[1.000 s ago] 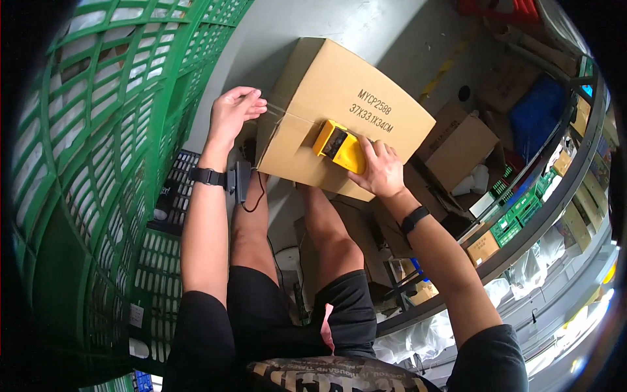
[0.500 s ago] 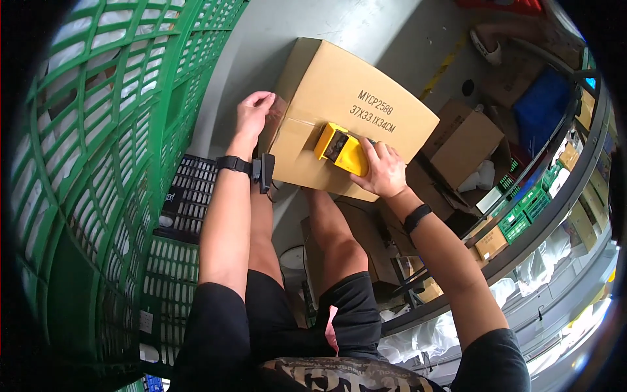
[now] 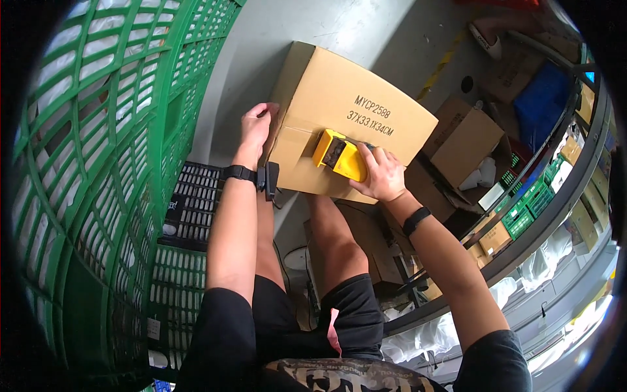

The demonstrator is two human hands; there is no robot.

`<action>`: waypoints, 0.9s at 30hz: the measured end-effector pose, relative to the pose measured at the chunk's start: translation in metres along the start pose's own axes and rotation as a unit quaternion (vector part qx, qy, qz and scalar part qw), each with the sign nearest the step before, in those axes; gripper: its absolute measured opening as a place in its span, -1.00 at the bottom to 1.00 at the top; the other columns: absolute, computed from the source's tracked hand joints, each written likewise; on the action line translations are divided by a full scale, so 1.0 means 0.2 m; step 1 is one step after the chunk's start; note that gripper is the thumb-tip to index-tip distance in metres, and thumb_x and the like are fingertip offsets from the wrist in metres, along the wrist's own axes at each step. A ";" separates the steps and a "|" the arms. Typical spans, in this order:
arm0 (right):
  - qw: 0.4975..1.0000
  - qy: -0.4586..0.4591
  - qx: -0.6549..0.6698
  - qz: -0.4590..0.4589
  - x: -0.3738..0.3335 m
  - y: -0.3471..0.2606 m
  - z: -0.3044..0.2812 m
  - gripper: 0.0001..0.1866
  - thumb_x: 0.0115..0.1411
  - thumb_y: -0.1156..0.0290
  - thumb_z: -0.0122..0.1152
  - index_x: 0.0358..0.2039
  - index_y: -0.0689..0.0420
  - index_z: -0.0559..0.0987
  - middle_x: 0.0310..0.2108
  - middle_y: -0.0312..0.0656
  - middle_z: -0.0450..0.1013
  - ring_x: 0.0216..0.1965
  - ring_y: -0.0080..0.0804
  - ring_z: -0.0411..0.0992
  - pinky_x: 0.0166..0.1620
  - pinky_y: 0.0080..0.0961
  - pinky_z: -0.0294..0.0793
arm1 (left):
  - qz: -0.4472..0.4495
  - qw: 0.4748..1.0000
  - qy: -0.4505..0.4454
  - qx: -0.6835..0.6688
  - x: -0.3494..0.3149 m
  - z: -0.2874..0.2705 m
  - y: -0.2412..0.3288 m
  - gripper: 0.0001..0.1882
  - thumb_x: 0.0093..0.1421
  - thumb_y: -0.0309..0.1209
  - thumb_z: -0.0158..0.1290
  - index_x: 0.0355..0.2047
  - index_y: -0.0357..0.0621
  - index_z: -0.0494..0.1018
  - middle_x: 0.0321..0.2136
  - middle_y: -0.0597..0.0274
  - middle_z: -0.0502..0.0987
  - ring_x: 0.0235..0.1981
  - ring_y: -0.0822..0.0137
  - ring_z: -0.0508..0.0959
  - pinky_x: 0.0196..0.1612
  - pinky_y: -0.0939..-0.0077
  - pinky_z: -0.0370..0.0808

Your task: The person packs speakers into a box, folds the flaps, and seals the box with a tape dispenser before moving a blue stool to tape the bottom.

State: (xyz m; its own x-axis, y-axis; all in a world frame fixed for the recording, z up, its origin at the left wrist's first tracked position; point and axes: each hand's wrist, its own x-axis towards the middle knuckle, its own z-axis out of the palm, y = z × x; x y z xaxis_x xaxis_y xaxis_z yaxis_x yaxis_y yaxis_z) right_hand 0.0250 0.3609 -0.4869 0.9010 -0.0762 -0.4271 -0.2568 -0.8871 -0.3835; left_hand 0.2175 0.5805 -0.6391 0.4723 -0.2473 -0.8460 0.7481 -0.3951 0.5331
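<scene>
A brown cardboard box (image 3: 326, 88) with dark print stands tilted in front of my legs. My right hand (image 3: 382, 173) is wrapped around a yellow tape dispenser (image 3: 345, 158), which rests against the box's near face. On the other side, my left hand (image 3: 256, 127) is at the box's left side, fingers bent and tips close against the cardboard. Whatever those fingers pinch, if anything, is too small to make out.
Tall green plastic crates (image 3: 130, 144) rise along my left, above a black slatted crate (image 3: 196, 196). An open cardboard box (image 3: 467, 147) lies to the right, beside a curved dark rail (image 3: 555, 209). Another person's foot (image 3: 486, 42) shows at the far right.
My left hand has shifted slightly down and right, closer against the box's side. The box and the tape dispenser have barely moved in view; my right hand keeps its hold.
</scene>
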 end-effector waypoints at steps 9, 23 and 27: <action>1.000 -0.005 0.001 0.000 0.00 -0.04 0.02 -0.07 -0.25 -0.01 0.47 0.16 0.10 0.41 -0.32 -0.11 0.38 -0.34 -0.10 0.46 -0.21 -0.24 0.50 | 0.101 0.924 0.226 0.292 0.07 -0.06 -0.13 -0.69 0.36 -0.24 -0.04 -0.20 -0.27 0.52 -0.26 -0.02 0.56 -0.16 0.04 0.55 -0.06 0.19 0.47; 1.000 -0.019 0.018 0.009 0.00 -0.01 -0.04 -0.13 -0.16 0.08 0.46 0.18 0.05 0.35 -0.32 -0.12 0.37 -0.27 -0.15 0.47 -0.18 -0.24 0.52 | 0.013 0.927 0.175 0.331 -0.16 0.36 0.28 -0.26 0.30 0.28 -0.30 0.07 -0.03 0.52 -0.09 -0.23 0.57 0.00 -0.25 0.51 0.11 0.01 0.40; 0.999 -0.039 0.001 0.010 -0.04 0.00 -0.10 -0.13 -0.18 0.10 0.47 0.17 0.12 0.37 -0.34 -0.09 0.35 -0.28 -0.11 0.44 -0.16 -0.24 0.50 | -0.006 0.900 0.220 0.376 -0.23 0.40 0.34 -0.19 0.27 0.34 -0.38 -0.09 -0.04 0.62 -0.14 -0.16 0.59 -0.01 -0.23 0.52 0.05 -0.02 0.43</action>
State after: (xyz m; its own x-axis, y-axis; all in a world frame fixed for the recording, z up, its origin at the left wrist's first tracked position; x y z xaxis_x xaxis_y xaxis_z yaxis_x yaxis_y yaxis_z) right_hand 0.0246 0.3530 -0.4661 0.8657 -0.0584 -0.4971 -0.2751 -0.8853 -0.3750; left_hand 0.2084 0.4940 -0.5640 0.7287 0.0690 -0.6814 0.3053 -0.9233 0.2330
